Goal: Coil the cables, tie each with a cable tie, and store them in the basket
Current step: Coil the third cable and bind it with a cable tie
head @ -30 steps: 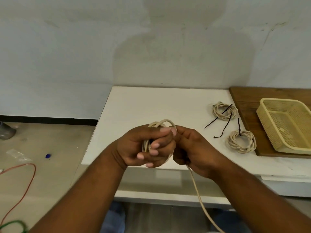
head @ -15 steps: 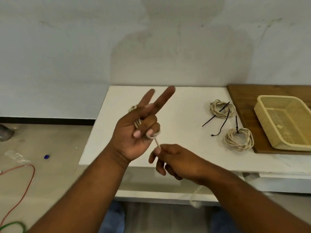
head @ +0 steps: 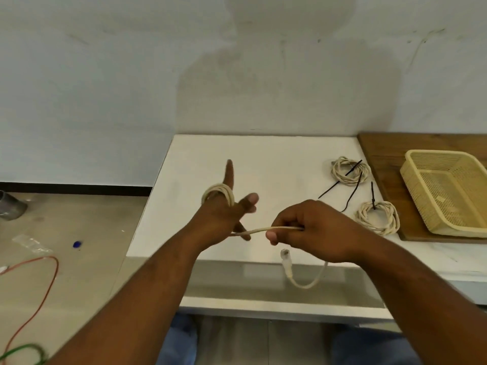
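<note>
1 cable (head: pixel 263 229) wound in loops round left hand (head: pixel 221 214); fingers straight and apart, above worktop (head: pixel 263 159). right hand (head: pixel 311 230) fingers clamped on its free length, plug end (head: pixel 286 262) dangling. 2 coiled cables (head: pixel 392 219) on worktop, 3 black cable ties (head: pixel 372 192) at them. 1 basket (head: pixel 411 177) on wooden board (head: pixel 382 154).

white rectangular tabletop (head: pixel 263 154) at centre. brown wooden board (head: pixel 382 154) on it, 3 o'clock. beige floor (head: pixel 79 219) at 9 o'clock: grey cylinder (head: pixel 10 206), clear plastic wrapper (head: pixel 31 242), small blue cap (head: pixel 77 243). thin red wire (head: pixel 52 272) and green wire (head: pixel 23 349) at 8 o'clock.
</note>
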